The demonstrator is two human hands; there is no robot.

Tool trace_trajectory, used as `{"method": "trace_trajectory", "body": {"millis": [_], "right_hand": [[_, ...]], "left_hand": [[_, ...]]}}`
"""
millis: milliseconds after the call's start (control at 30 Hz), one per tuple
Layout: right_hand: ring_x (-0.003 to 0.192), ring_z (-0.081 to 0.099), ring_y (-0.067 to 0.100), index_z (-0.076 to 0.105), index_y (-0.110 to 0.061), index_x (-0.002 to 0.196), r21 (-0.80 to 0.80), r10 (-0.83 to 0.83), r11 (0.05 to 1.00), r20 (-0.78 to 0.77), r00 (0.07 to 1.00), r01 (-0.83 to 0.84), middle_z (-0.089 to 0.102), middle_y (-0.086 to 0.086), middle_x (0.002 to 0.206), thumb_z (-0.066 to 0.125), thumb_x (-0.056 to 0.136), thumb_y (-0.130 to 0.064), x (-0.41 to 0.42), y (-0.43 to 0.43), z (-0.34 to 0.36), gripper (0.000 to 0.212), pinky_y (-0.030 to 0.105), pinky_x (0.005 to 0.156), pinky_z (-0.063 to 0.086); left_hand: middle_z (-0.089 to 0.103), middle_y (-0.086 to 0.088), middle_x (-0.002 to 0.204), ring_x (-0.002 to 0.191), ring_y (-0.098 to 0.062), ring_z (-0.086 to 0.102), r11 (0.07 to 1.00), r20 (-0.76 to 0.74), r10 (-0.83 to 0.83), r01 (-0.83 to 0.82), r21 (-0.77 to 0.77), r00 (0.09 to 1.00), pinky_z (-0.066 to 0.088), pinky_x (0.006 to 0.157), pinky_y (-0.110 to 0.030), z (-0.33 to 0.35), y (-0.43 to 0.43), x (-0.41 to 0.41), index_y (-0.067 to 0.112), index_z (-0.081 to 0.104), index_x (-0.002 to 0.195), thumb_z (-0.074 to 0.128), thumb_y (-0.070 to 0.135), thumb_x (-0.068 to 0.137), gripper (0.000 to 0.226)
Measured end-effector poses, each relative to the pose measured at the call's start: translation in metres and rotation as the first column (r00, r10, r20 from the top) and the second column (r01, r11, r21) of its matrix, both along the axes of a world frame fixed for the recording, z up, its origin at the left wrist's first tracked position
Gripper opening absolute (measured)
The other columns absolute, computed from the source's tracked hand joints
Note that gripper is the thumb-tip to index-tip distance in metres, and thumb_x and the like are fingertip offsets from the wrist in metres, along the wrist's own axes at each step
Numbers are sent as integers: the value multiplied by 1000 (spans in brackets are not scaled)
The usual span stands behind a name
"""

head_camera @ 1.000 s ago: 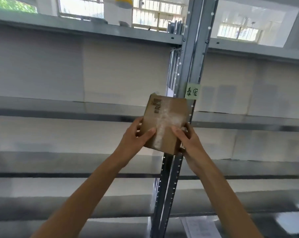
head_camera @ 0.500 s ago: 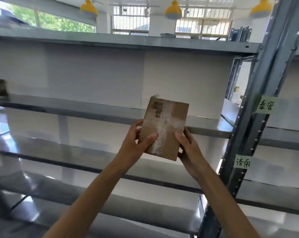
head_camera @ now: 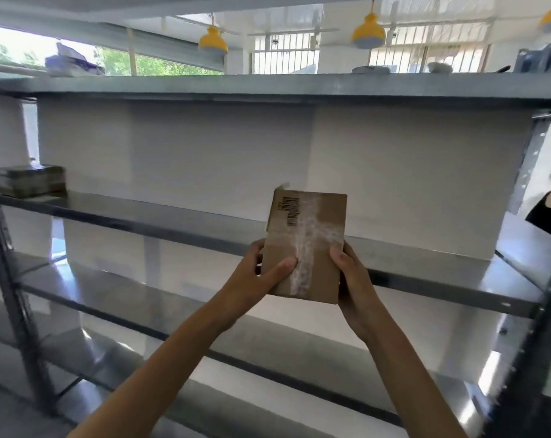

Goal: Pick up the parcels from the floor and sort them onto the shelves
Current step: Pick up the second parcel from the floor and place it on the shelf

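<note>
A small brown cardboard parcel [head_camera: 309, 245] with a barcode label and clear tape across it is held upright in front of me. My left hand [head_camera: 258, 276] grips its lower left edge, thumb across the front. My right hand [head_camera: 351, 279] clasps its lower right edge. The parcel hangs in the air in front of a grey metal shelf [head_camera: 173, 219] of the rack, roughly at that shelf's height. Lower shelves [head_camera: 116, 298] run beneath my forearms.
A stack of dark flat parcels [head_camera: 30, 181] sits at the shelf's far left end. Grey uprights stand at the left [head_camera: 11, 305] and right [head_camera: 539, 343]. A person [head_camera: 549, 210] stands beyond the rack at the right. A top shelf [head_camera: 267, 86] runs overhead.
My view has swung left along the rack; the upright with its paper labels slid off to the right edge. The parcel stays in both hands, held the same way.
</note>
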State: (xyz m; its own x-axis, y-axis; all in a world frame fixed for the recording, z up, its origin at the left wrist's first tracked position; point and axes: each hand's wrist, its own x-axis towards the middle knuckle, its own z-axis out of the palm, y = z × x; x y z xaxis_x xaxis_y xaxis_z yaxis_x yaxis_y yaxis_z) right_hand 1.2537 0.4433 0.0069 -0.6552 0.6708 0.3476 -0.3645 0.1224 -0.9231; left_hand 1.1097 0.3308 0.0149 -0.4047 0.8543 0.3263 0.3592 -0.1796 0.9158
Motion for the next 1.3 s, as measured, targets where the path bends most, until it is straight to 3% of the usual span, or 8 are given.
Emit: {"method": "trace_trajectory", "body": {"millis": [300, 467, 700, 900, 967, 1067, 1200, 1300], "right_hand": [[112, 63, 24, 49, -26, 132, -40, -1, 999, -22, 1000, 0, 64, 3, 125, 59, 80, -47, -75, 27, 6, 58, 53, 98, 48], [113, 63, 22, 48, -24, 134, -50, 8, 999, -22, 1000, -9, 64, 4, 126, 60, 76, -50, -124, 23, 5, 64, 51, 98, 49], [115, 62, 20, 44, -27, 137, -86, -9, 996, -31, 999, 6, 64, 1, 125, 59, 78, -50, -218, -2, -1, 65, 50, 100, 48], [115, 60, 13, 43, -36, 137, 26, -162, 987, 29, 986, 161, 55, -2, 135, 55, 76, -56, -311, -49, -10, 66, 37, 90, 56], [125, 49, 10, 32, -39, 142, 230, -409, 889, 11, 913, 396, 43, -5, 144, 54, 85, -49, -328, -64, -13, 63, 33, 97, 50], [138, 28, 6, 28, -31, 146, 625, -621, 553, -132, 772, 551, 28, -4, 152, 50, 91, -40, -364, -89, -16, 60, 23, 108, 32], [145, 14, 10, 19, -30, 146, 716, -614, 478, -142, 776, 509, 7, -3, 159, 46, 91, -44, -401, -112, -19, 63, 35, 112, 32], [141, 12, 2, 20, -30, 145, 711, -645, 428, -191, 740, 558, 6, -7, 157, 44, 92, -47, -407, -107, -13, 60, 47, 112, 35]], "left_hand": [[59, 2, 123, 103, -13, 64, 997, 49, 72, -74, 21, 996, 58, 79, -21, 0, 27, -65, 27, 38, 133, 59, 62, 69, 75], [59, 3, 122, 101, -10, 63, 995, 44, 98, -99, 5, 994, 56, 74, -17, 1, 26, -116, 28, 39, 131, 58, 66, 66, 78], [57, -1, 127, 107, -15, 61, 992, 122, 122, -124, 4, 985, 54, 87, -27, -8, 5, -205, 25, 39, 133, 58, 63, 64, 81], [54, 3, 124, 96, -8, 61, 980, 176, 197, -201, 5, 965, 54, 69, -16, -14, -32, -294, 30, 38, 129, 60, 63, 59, 81], [52, 6, 120, 90, -4, 59, 974, 168, 221, -227, 11, 961, 52, 63, -12, -13, -42, -309, 35, 35, 127, 61, 63, 59, 78], [47, 8, 123, 92, -6, 57, 959, 122, 271, -278, 45, 955, 51, 63, -10, -11, -56, -339, 34, 32, 131, 62, 62, 60, 82], [46, 4, 131, 115, -18, 53, 963, 76, 259, -263, 54, 963, 53, 76, -17, -6, -60, -361, 32, 35, 133, 61, 72, 60, 88], [47, 1, 131, 112, -20, 55, 982, 158, 157, -171, 78, 975, 52, 58, -9, 3, -58, -370, 33, 40, 127, 59, 75, 58, 83]]}}
